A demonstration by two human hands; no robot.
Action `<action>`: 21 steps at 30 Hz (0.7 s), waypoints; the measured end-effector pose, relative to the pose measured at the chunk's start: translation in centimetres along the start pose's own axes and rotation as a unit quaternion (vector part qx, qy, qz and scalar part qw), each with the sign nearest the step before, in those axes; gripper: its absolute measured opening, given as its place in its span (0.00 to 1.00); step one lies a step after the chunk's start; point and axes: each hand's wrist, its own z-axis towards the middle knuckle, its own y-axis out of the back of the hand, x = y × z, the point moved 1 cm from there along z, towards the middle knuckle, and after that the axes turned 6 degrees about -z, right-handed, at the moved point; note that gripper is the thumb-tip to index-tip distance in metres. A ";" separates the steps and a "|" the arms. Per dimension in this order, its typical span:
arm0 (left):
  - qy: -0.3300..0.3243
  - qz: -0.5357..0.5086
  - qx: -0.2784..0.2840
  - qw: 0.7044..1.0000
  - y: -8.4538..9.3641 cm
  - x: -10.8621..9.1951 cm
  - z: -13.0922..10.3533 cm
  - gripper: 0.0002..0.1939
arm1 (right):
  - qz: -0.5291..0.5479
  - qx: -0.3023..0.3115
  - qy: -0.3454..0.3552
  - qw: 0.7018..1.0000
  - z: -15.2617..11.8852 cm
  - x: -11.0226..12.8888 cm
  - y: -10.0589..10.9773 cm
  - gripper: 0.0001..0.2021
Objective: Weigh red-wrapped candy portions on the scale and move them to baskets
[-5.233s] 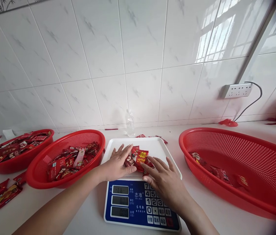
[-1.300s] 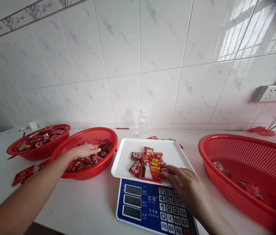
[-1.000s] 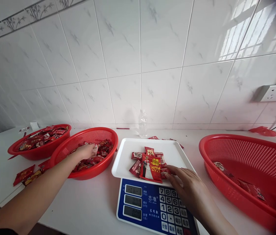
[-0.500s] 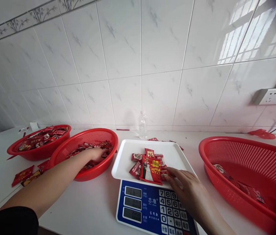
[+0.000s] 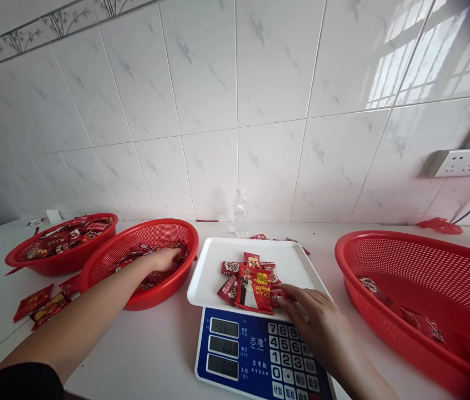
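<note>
My left hand [image 5: 166,260] reaches into the middle red basket [image 5: 135,300], among small red packets; its fingertips are hidden. On the white tray [image 5: 210,278] of a blue scale [image 5: 255,347] lies a pile of small red packets, topped by a larger red packet [image 5: 254,289] with a printed couple. My right hand [image 5: 312,311] rests over the tray's front right edge, its fingertips at a small packet [image 5: 276,294] on the pile's right side. Whether those fingers pinch it is unclear.
Another red basket [image 5: 62,265] full of packets stands at the far left, with loose packets [image 5: 33,301] before it. A large red basket [image 5: 401,333] at the right holds several packets. A clear bottle [image 5: 241,214] stands behind the scale; a socket strip [image 5: 468,162] is on the wall.
The view has shifted slightly. My left hand has turned a little within the middle basket, its back now higher above the packets. My right hand stays at the pile.
</note>
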 end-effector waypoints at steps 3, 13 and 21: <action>-0.016 -0.050 -0.027 0.998 1.7 -1.0 -0.6 0.15 | 0.002 -0.005 0.002 1.000 0.1 0.0 0.0 0.16; -0.136 -0.289 -0.119 0.940 -1.1 -6.0 -7.5 0.22 | -0.017 -0.043 -0.003 0.999 0.0 0.0 0.0 0.18; -0.246 -0.402 -0.003 0.882 -8.7 -11.8 -12.2 0.17 | 0.105 -0.114 -0.017 0.988 0.2 2.6 2.5 0.15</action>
